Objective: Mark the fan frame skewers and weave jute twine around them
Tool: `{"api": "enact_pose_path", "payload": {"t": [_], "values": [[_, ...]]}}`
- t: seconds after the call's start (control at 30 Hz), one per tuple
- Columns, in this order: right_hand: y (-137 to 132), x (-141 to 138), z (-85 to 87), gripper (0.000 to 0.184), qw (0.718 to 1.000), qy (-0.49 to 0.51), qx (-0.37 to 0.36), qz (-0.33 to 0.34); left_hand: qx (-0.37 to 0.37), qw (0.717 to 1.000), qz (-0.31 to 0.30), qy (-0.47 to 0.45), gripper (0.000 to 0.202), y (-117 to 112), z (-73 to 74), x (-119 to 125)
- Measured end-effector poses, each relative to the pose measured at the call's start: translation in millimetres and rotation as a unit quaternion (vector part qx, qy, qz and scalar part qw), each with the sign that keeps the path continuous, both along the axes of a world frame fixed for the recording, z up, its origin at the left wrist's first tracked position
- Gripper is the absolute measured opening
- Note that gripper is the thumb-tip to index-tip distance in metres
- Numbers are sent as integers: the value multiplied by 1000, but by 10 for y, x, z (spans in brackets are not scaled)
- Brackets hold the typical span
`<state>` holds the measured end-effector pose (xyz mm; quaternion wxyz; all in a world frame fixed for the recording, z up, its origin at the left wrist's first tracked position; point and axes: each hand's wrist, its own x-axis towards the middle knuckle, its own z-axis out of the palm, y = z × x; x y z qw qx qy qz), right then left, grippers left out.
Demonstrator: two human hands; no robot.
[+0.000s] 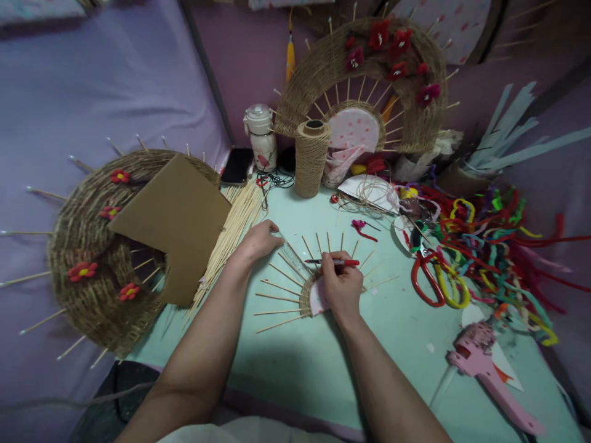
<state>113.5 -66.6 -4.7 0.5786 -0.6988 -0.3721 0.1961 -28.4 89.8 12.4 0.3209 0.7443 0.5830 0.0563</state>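
Observation:
My right hand [344,284] is closed around a red pen [344,263], its dark tip pointing left. The hand rests over a small half-round fan piece [317,298] with a pale spotted centre, a twine-woven rim [305,300] and thin sticks spreading outward. A clear ruler [292,257] lies slantwise among the sticks, its lower end near the woven rim. At its upper end, my left hand [262,240] pinches the ruler with bent fingers. Part of the half-round piece is hidden under my right hand.
Bundled sticks [240,215], brown cardboard [173,227] and a large woven fan [83,246] lie left. A twine cone [310,161] and bottle [262,144] stand behind. On the right are scissors [427,283], coloured pipe cleaners [489,246] and a pink glue gun [489,375].

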Motion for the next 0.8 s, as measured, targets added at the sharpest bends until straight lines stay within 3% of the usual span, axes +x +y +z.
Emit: {"api": "enact_pose_path", "payload": {"t": [0.8], "values": [[10, -18, 26, 30, 999, -45, -22, -9, -1, 999, -7, 46, 41, -85, 69, 43]]}}
